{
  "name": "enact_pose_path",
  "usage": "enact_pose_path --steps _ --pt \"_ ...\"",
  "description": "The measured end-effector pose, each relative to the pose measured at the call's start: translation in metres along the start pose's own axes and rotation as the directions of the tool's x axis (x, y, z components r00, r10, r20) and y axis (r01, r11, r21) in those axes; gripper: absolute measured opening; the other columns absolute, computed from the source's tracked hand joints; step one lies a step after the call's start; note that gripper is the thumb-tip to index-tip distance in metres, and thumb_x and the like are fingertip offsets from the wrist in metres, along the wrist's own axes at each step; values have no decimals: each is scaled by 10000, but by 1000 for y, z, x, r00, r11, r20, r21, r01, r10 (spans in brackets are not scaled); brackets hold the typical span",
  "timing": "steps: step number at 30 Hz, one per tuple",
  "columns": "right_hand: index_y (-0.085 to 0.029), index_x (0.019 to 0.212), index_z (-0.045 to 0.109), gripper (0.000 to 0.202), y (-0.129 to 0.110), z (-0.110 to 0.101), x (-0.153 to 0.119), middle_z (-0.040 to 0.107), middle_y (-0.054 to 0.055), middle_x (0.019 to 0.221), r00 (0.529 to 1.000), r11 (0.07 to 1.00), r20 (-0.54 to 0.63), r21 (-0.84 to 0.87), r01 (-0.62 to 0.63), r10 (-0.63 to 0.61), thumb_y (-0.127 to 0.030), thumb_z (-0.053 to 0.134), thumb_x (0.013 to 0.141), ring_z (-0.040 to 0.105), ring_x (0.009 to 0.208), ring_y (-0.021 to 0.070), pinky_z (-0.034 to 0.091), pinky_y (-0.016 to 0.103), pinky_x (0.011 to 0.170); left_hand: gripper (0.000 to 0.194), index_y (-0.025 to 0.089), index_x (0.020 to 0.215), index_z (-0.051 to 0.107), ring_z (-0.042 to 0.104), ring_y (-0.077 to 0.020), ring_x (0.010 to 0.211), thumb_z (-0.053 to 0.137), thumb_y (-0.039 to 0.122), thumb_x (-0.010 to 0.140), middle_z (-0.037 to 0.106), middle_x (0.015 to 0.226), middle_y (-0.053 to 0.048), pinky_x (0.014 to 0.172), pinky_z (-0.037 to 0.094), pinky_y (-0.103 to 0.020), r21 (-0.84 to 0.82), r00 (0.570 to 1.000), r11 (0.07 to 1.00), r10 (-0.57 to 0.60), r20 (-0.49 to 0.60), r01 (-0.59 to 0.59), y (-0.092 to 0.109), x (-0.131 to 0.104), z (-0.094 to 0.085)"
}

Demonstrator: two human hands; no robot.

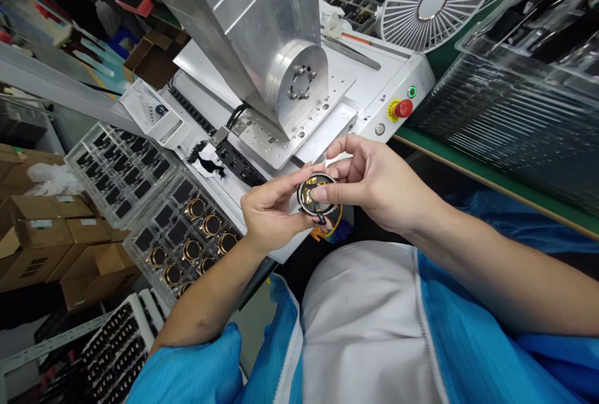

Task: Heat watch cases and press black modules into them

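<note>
A round watch case [305, 199] with a silver rim and gold-coloured parts inside is held in front of my body, its inner side facing up. My left hand [271, 207] grips it from the left, fingers behind and thumb along the lower edge. From the right, my right hand [365, 182] presses its thumb onto the inner parts, the other fingers curled at the far rim. A short dark tab [320, 219] sticks out at the case's lower edge. Whatever lies under my right thumb is hidden.
Beyond my hands stands a metal machine [299, 73] on a white base with a red emergency button [403, 108]. Trays of gold-rimmed watch cases [191, 250] lie to the left. A white fan [435, 3] and a stacked clear bin [515, 104] stand right. Cardboard boxes [37, 248] sit far left.
</note>
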State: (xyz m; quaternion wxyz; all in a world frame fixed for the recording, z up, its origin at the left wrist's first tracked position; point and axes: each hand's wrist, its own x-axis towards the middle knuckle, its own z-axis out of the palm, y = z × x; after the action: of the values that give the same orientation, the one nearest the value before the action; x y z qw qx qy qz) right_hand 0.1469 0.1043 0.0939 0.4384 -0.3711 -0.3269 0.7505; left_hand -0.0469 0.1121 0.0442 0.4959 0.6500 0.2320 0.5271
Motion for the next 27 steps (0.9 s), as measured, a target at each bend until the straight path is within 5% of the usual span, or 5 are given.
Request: enact_pose_path --steps 12,19,27 --pt "-236 870 495 615 -4 -4 3 752 -46 655 993 999 114 -40 -16 20 -211 1042 589 725 532 157 601 251 529 789 304 1327 758 793 -321 1168 1030 215 592 827 1233 -41 1162 616 -510 49 999 998 25 29 -26 1 -1 -1" --pt "-230 872 561 599 -3 -6 -4 730 -37 665 1000 991 5 -135 21 -21 -290 1069 559 743 617 182 593 269 561 746 333 1334 749 794 -332 1164 1009 232 642 822 1258 -41 1220 545 -603 53 998 997 58 -1 -58 0 -2 0" --pt "-191 691 685 417 -5 -3 -13 735 9 642 998 982 21 -176 61 -58 -403 1039 634 678 542 158 545 271 492 830 292 1358 742 806 -352 1123 1037 269 583 810 1278 -93 963 716 -469 67 976 975 209 68 -213 -3 3 -4"
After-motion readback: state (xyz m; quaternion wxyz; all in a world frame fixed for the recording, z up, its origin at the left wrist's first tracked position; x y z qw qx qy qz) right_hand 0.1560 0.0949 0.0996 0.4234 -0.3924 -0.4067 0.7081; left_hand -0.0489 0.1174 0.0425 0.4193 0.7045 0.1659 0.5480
